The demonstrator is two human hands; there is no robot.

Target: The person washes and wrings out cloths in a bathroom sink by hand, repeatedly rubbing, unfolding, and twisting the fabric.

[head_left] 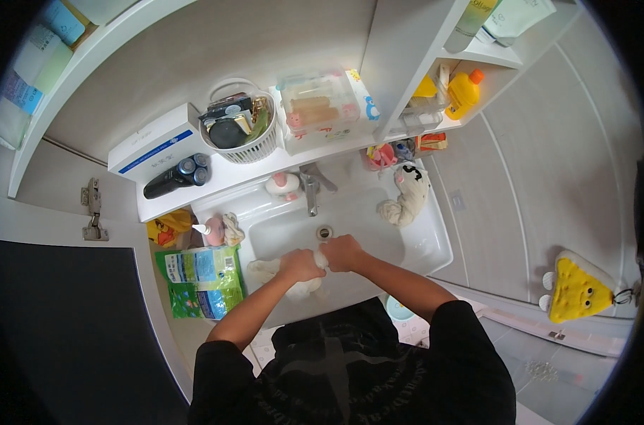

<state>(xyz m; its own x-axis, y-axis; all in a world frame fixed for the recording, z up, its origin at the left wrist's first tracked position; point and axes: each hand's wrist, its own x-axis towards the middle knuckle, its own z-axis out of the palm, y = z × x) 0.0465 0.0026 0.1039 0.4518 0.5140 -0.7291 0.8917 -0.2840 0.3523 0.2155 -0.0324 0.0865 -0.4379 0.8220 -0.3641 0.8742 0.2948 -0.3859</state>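
Over the near part of the white sink (442, 244), both my hands are closed on a white cloth item (264, 269), perhaps a sock. My left hand (300, 266) grips it, and loose folds hang out beside and below that fist. My right hand (342, 253) is just to the right, fingers wrapped round the other end. A short twisted stretch shows between the two fists. On the sink's right rim lies another crumpled white sock-like piece (412, 191) with a black mark, partly hanging into the basin. Beyond my hands are the drain (325, 231) and the chrome faucet (311, 193).
A shelf (230, 185) behind the sink bears a shaver (174, 177), a white box (155, 145), a basket (254, 150) and a clear container (318, 103). Left of the basin are a pink pump bottle (213, 232) and a green-blue packet (203, 280). An open cabinet door (66, 326) stands at left.
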